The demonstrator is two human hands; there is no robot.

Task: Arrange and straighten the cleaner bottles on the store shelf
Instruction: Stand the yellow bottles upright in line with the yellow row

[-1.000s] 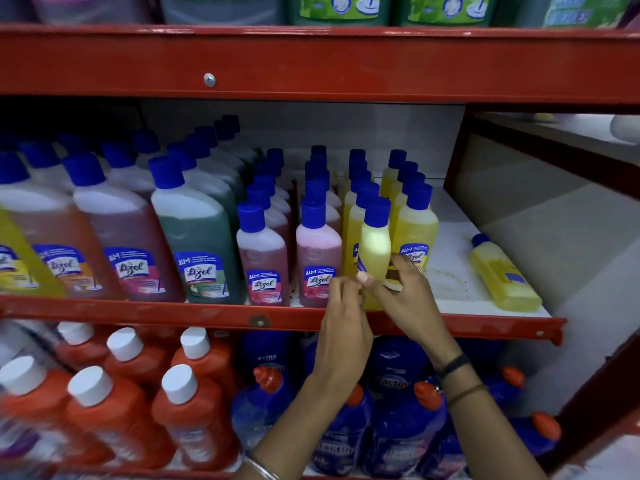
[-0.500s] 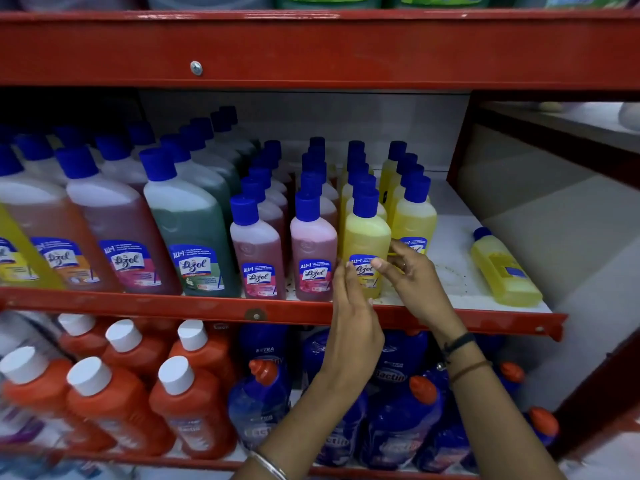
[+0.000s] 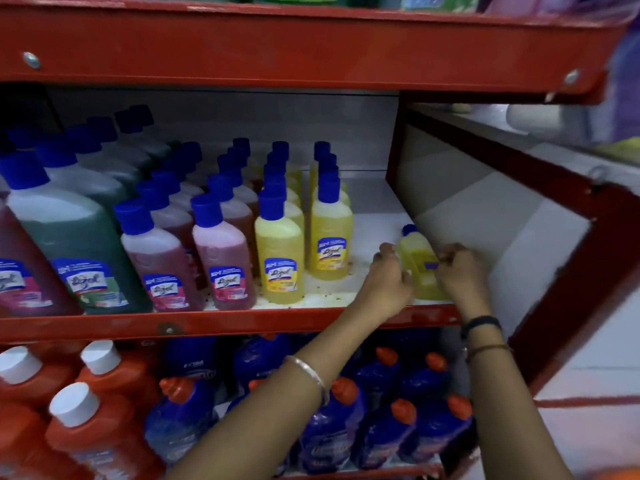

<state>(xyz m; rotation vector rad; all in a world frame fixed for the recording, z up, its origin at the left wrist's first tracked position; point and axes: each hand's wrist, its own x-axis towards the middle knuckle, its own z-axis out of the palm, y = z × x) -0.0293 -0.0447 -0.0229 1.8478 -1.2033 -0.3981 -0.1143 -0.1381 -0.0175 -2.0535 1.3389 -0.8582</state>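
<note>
**Both hands close on the fallen yellow bottle at the shelf's right end**

At the far left of the middle shelf (image 3: pixel 221 322) stand the big bottles, a green one (image 3: pixel 74 251) foremost, leaning a little in the wide-angle view. Next come the pink rows (image 3: pixel 221 258), then two yellow rows (image 3: pixel 280 258) with blue caps, their front bottles upright and labels facing out. Right of the yellow rows lies a patch of bare white shelf, speckled with grit.

On that patch the stray bottle (image 3: pixel 417 261) lies on its side, cap pointing toward the back, its base near the red front lip. The left hand (image 3: pixel 389 275) presses against its left flank with fingers curled; the right hand (image 3: pixel 457 271) is curled over its right flank and label. Both seem to have hold of it, though blur hides the fingertips and how firm the grip is cannot be told.

The bottle looks small, full and fairly light: stiff plastic, smooth and probably a bit slick on the label. A hold around the body below the shoulder would likely serve better than the narrow cap, which gives little purchase for tipping it upright.

Room is tight on the right: the red side frame (image 3: pixel 393 140) and pale panel sit just beside the bottle. The open space is to the left, between it and the nearest yellow row, so standing it up and sliding it leftward seems the easier path. The front lip is low, and a careless tilt could roll the bottle off onto the purple bottles (image 3: pixel 377 420) below.
</note>
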